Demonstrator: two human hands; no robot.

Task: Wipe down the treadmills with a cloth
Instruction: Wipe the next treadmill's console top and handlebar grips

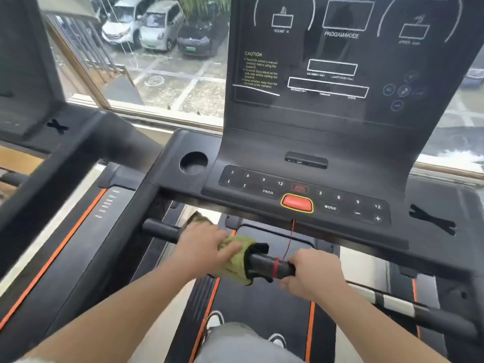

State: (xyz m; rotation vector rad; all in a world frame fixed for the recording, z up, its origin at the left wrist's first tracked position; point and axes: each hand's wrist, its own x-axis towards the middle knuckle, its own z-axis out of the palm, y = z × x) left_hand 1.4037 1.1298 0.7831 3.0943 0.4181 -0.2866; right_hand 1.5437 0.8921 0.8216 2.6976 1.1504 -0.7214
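fingers (pixel 230 251) gripping green cloth (pixel 237 267) round handlebar (pixel 262 263), cup holder (pixel 193 167) on console (pixel 432 195)

Gym: treadmills (pixel 301 195) side by side, window (pixel 162 74) overlooking car park (pixel 183 82).

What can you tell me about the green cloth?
The cloth is yellow-green, looks like soft terry, with a dark edge at its right end. It is crumpled and wrapped over the black handlebar below the console. The left hand holds it against the bar; one corner sticks up behind that hand. The right hand grips the bar further right, not touching the cloth.
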